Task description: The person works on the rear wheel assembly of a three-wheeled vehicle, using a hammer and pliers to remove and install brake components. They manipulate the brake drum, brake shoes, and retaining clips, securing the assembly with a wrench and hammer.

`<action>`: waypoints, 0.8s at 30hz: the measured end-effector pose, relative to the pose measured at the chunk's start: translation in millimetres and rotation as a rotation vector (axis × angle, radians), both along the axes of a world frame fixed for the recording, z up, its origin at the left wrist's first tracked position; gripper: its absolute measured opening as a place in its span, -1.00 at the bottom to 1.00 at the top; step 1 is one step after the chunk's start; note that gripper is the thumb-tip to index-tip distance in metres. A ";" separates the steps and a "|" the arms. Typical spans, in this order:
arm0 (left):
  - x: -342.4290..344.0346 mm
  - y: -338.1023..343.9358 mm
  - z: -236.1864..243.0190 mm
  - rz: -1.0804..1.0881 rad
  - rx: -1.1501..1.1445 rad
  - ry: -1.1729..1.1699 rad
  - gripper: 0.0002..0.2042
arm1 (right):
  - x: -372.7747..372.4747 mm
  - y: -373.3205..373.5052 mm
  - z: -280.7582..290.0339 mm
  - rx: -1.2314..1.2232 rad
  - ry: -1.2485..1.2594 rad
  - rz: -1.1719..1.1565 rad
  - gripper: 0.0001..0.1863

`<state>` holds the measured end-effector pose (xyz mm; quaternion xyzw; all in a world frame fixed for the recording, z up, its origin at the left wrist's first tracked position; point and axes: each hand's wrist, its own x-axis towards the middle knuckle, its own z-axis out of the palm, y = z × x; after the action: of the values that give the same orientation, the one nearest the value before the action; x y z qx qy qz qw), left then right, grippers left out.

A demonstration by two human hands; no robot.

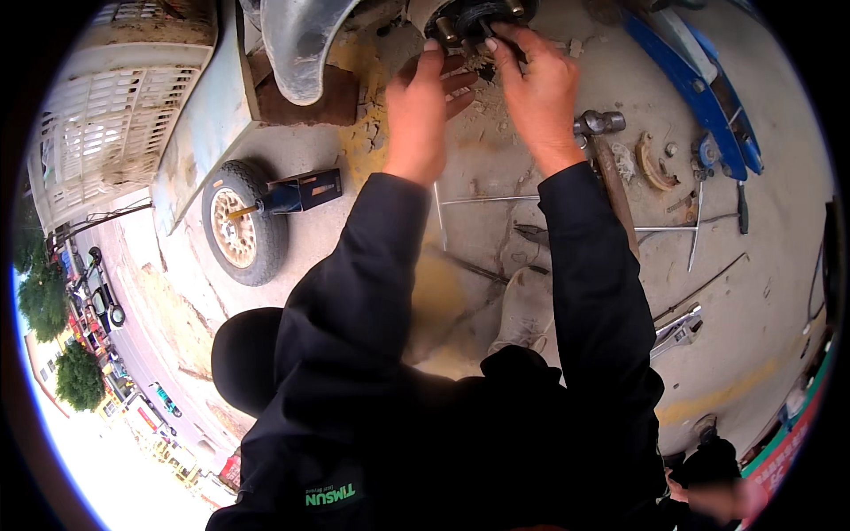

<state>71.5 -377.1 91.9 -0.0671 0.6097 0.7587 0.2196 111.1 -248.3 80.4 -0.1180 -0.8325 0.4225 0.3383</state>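
Observation:
At the top of the head view is a round metal wheel hub (428, 12), with brass-coloured studs (445, 32) and a dark centre; the view's edge cuts it off. My left hand (420, 113) reaches up to its lower left rim, thumb raised against the edge and the other fingers spread apart below. From the right, my right hand (538, 88) comes to the dark centre. Its thumb and forefinger pinch together there on a small dark part that I cannot make out. Behind my right wrist lies a hammer (598, 124) on the concrete floor.
A tyred wheel (235, 226) lies on the left beside a dark box (305, 191). Right are a blue metal stand (686, 88), a curved brake shoe (655, 164), a cross wrench (698, 221) and an adjustable wrench (677, 334). Pliers (531, 234) lie below my hands. Another person (708, 465) is lower right.

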 end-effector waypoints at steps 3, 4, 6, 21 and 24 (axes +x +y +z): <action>-17.8 -3.2 4.5 -0.162 -0.004 -0.079 -0.43 | 30.4 -1.7 -4.4 -0.060 -0.239 -0.015 -0.74; -25.9 -2.5 0.0 -0.241 -0.063 -0.088 -0.41 | 46.1 -3.0 -7.8 -0.075 -0.348 -0.054 -0.73; -44.1 -3.2 -18.3 -0.373 -0.173 -0.006 -0.36 | 87.5 -22.1 -7.9 0.042 -0.586 0.084 -0.72; -39.9 14.2 -11.5 -0.286 -0.129 0.126 -0.61 | 226.7 -198.3 60.2 -0.258 -0.992 0.670 -0.58; -30.0 25.8 -8.5 -0.336 -0.125 0.089 -0.61 | 246.0 -183.2 42.4 -0.337 -1.021 0.648 -0.45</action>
<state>41.5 -351.3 83.4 0.0556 0.6673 0.6743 0.3115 357.2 -431.5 122.8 -0.0980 -0.8047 0.5194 -0.2704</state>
